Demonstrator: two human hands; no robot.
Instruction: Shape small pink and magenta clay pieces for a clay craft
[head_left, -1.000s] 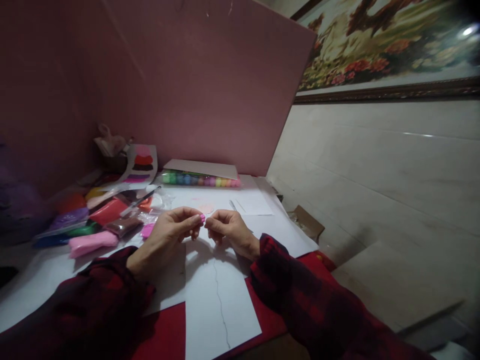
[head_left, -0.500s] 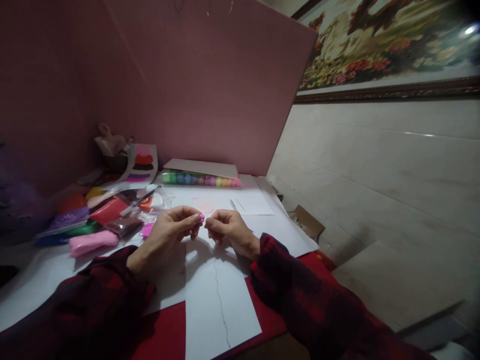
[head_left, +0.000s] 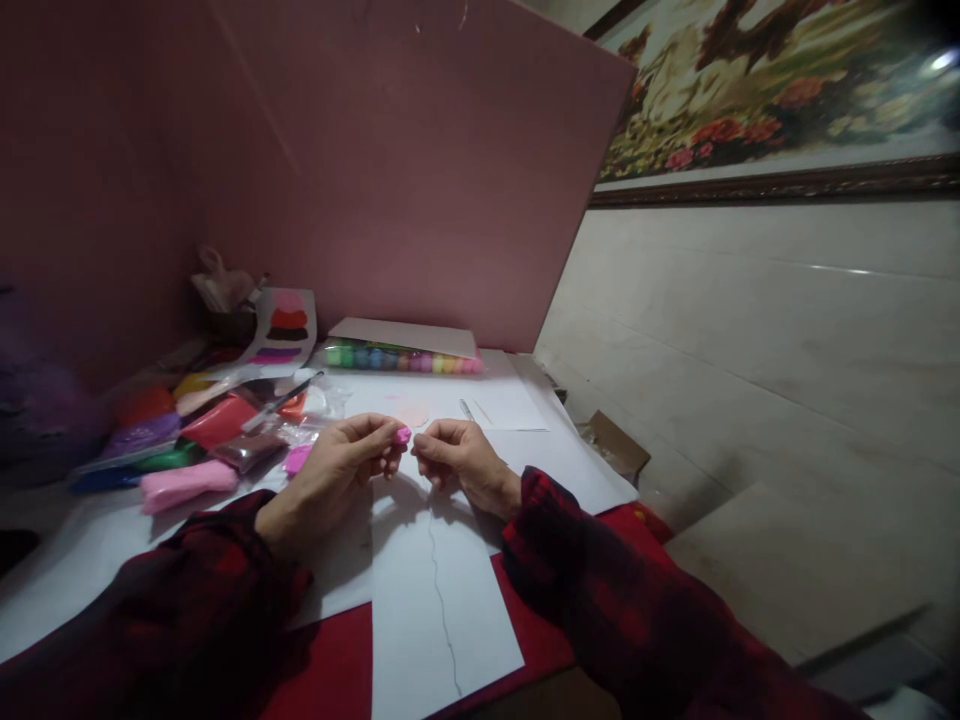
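The left hand (head_left: pixel 319 480) is holding a small pink piece (head_left: pixel 403 436) between the thumb and the finger, so it is being clamped on this piece. The right hand (head_left: pixel 469 468) is staying just beside it, with its thumb and fingertip pressing together; whether some tiny bit is lying between them, I cannot tell. The two hands are facing each other with a narrow gap between them, and the pink piece is sitting at the left fingertips, above the surface (head_left: pixel 322 670), which is showing red at its near edge.

Below the hands, a white paper (head_left: pixel 442 600) is lying with a thin wavy line running along it. Near the left hand, a brighter pink lump (head_left: pixel 298 459) is resting, and farther to the left a light pink roll (head_left: pixel 187 487), a red packet (head_left: pixel 221 422) and a brown packet (head_left: pixel 250 452) are lying close together. Beyond the hands, a pale peach shape (head_left: pixel 412 412) is lying on white paper. At the back, a clear pack of many colours (head_left: pixel 405 360) is stretching sideways.
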